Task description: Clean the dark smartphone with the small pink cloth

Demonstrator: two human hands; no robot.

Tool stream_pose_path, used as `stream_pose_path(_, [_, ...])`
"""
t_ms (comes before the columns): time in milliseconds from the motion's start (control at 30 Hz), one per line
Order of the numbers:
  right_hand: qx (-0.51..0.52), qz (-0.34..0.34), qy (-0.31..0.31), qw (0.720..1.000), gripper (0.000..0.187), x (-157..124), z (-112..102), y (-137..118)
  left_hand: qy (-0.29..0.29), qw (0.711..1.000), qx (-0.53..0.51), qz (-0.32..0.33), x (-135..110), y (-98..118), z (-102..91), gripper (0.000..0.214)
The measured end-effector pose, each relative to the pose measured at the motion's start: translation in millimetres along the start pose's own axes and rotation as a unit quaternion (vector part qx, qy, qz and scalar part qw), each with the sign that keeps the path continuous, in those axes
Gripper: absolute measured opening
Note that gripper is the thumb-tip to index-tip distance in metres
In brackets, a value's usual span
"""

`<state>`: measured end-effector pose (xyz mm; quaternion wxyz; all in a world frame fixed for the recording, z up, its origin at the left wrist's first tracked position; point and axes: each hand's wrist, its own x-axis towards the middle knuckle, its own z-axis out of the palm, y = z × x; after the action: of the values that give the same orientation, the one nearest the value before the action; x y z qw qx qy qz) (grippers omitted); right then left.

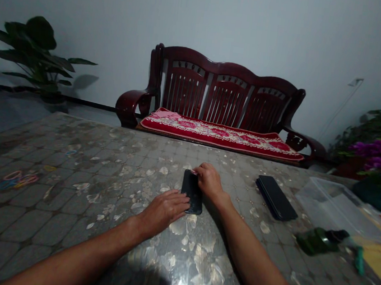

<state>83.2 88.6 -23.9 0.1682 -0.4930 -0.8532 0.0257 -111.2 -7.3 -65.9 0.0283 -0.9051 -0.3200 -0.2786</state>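
Observation:
A black smartphone (192,190) lies flat on the patterned table cover, its dark face up. My left hand (167,208) rests at its lower left edge, fingers stretched out with the tips on the phone. At the top end, my right hand (208,180) is closed, fingertips pressed together against the phone's surface. A small whitish bit shows at those fingertips, too small to name. Further right lies a dark, flat, oblong stack (277,198), apart from both hands.
On the right are a green bottle (316,242) with a dark top, a clear plastic box (321,192), a yellow sheet (377,259) and a small green item (359,261). Several coloured bands (19,180) lie left. A wooden bench (228,94) stands beyond the table (76,225).

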Motion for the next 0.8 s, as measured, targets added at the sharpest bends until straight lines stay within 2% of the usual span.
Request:
stream_pose_path(167, [-0.003,0.004,-0.017,1.000,0.031,-2,4,2,0.017,1.000,0.003,-0.002,0,0,-2.1,0.018])
stream_pose_path(367, [0.028,-0.058,-0.044,0.997,0.031,-6,1,-3,0.025,1.000,0.011,0.008,1,0,-3.2,0.018])
stream_pose_path(533, [0.068,-0.102,-0.098,0.988,0.032,-5,-6,-5,0.025,0.999,0.015,0.013,1,0,-4.4,0.019])
stream_pose_path(600, [0.072,-0.091,-0.090,0.989,0.034,-4,-8,-3,0.025,1.000,0.016,0.009,1,-1,-5.9,0.021])
stream_pose_path(733, [0.039,-0.035,-0.019,0.998,0.033,-5,-7,4,0.020,1.000,0.015,-0.003,2,-3,-8.9,0.021])
stream_pose_path(800, [0.025,-0.024,-0.011,0.999,0.031,-7,-5,7,0.020,1.000,0.014,0.001,3,-4,-8.7,0.021])
